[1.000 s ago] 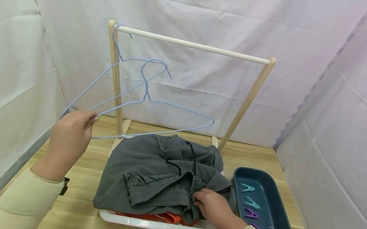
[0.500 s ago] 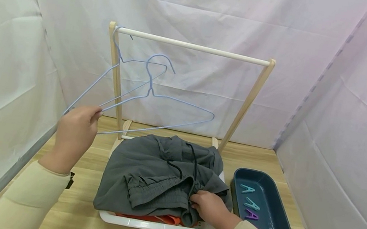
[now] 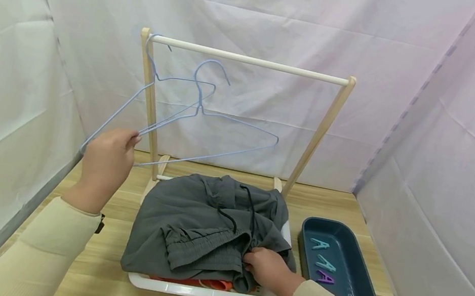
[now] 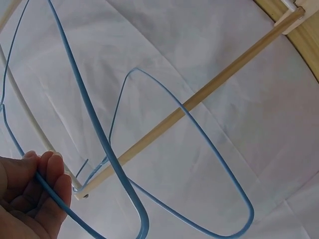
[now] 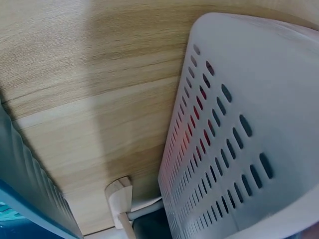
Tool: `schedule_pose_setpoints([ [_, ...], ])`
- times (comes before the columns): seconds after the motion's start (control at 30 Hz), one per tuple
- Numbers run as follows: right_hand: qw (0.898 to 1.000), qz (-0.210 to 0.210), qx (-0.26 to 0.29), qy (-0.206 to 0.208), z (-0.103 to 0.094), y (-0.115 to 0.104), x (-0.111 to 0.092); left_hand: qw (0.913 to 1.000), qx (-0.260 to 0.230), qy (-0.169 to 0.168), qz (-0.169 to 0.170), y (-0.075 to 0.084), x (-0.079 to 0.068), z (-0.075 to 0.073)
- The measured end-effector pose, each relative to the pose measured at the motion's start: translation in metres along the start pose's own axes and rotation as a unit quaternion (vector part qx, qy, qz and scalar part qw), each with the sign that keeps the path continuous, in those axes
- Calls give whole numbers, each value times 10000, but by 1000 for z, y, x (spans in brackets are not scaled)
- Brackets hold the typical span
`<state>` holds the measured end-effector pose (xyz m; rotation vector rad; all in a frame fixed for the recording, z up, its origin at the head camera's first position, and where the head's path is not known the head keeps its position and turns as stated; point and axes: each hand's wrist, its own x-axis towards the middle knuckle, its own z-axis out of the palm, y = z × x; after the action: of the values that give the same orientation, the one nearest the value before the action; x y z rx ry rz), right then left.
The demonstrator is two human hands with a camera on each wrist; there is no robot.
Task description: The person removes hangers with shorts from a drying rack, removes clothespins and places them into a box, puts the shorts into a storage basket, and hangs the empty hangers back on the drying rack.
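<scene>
My left hand (image 3: 106, 167) grips one corner of a light blue wire hanger (image 3: 200, 105), pinching the wire between thumb and fingers. The hanger's hook stands just below the rack's rail, and its far end reaches out over the laundry. In the left wrist view the hand (image 4: 42, 191) curls round the blue wire. Dark grey drawstring pants (image 3: 210, 205) with a gathered waistband lie heaped on a white basket (image 3: 206, 293). At the waistband's right end, my right hand (image 3: 267, 269) holds the fabric with bent fingers, the fingertips partly hidden by cloth. The right wrist view misses that hand.
A second blue hanger (image 3: 119, 112) hangs at the left end of the wooden rack (image 3: 320, 135), behind the held one. Orange cloth (image 3: 194, 282) shows under the pants. To the right stands a dark blue tray (image 3: 354, 273) with teal pegs (image 3: 325, 263) and a purple peg (image 3: 325, 278).
My left hand has risen and moved right, lifting the hanger's hook closer to the rail. The right hand has shifted slightly left, drawing the pants' right edge inward.
</scene>
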<state>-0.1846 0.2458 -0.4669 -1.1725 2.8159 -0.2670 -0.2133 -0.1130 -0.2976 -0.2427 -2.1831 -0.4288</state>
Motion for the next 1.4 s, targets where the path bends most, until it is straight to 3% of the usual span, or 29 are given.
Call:
schedule_pose_setpoints([
  [0.3, 9997, 48, -180, -135, 1, -3, 3, 9998, 60, -53, -168, 2, 11, 3],
  [0.6, 9978, 644, -50, -122, -25, -17, -9, 9994, 80, -120, -307, 2, 22, 5],
  [0.8, 9940, 984, 333, 334, -41, -17, -27, 9991, 40, -204, -375, 4, 27, 10],
  [1.13, 9779, 1574, 218, 1359, -42, -6, -56, 9985, 11, -280, -472, 4, 35, 15],
  [1.4, 9659, 2176, 441, 1331, -43, -5, -72, 9985, 24, -301, -454, 4, 44, 20],
])
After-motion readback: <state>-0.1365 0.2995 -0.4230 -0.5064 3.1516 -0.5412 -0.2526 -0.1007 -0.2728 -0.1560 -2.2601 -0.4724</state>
